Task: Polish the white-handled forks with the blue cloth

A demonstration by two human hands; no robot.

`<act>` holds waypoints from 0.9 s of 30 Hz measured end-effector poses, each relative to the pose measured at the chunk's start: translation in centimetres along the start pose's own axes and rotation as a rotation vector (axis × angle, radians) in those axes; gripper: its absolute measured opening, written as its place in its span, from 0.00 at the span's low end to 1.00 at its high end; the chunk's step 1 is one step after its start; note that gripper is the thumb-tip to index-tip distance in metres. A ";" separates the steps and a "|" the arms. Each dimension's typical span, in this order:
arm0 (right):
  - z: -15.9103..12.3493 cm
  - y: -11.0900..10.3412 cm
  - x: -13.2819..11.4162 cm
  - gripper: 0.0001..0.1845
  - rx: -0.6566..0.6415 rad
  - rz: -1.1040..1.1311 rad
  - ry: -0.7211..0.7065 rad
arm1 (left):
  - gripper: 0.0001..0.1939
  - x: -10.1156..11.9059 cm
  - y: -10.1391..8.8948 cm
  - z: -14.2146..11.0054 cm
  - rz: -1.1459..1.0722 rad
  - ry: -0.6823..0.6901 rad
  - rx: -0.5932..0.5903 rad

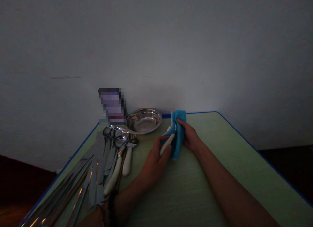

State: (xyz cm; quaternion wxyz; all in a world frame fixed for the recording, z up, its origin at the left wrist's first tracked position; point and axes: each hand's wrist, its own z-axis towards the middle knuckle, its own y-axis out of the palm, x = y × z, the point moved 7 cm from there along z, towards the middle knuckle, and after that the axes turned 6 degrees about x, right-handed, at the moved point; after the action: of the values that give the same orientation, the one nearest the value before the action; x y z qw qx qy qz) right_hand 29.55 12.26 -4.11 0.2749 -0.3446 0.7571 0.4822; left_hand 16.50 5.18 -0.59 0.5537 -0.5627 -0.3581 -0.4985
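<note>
My left hand [154,160] is closed round the white handle of a piece of cutlery [167,144], held at a slant above the table. Its metal neck runs up into a folded blue cloth [181,115], so the head is hidden and I cannot tell which kind it is. Pinched in my right hand [190,135] is that cloth, wrapped about the hidden metal end, thumb on top. To the left of my hands lies a group of metal spoons [120,141], some with white handles.
Table knives and other long metal cutlery [94,174] cover the left side of the green table [234,155]. A shallow steel bowl [144,121] sits at the back edge. Beside it a blurred-out phone-like screen [112,104] leans against the grey wall [156,51].
</note>
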 end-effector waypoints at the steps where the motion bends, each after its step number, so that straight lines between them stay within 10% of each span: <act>1: 0.0 0.0 0.1 0.05 0.009 0.013 0.022 | 0.13 -0.1 0.0 0.0 -0.016 0.000 -0.001; 14: -0.9 1.4 -0.4 0.14 -0.158 0.129 0.064 | 0.13 -0.8 -0.2 0.3 -0.345 -0.283 0.093; 27: -0.8 1.2 -0.5 0.11 -0.174 0.123 0.021 | 0.11 -0.6 -0.2 0.6 -0.404 -0.204 0.071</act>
State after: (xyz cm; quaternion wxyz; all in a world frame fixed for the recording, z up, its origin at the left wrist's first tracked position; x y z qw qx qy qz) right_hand 28.81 11.99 -2.74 0.2060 -0.3250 0.7349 0.5585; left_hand 16.27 5.87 -1.03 0.4231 -0.5073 -0.5347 -0.5270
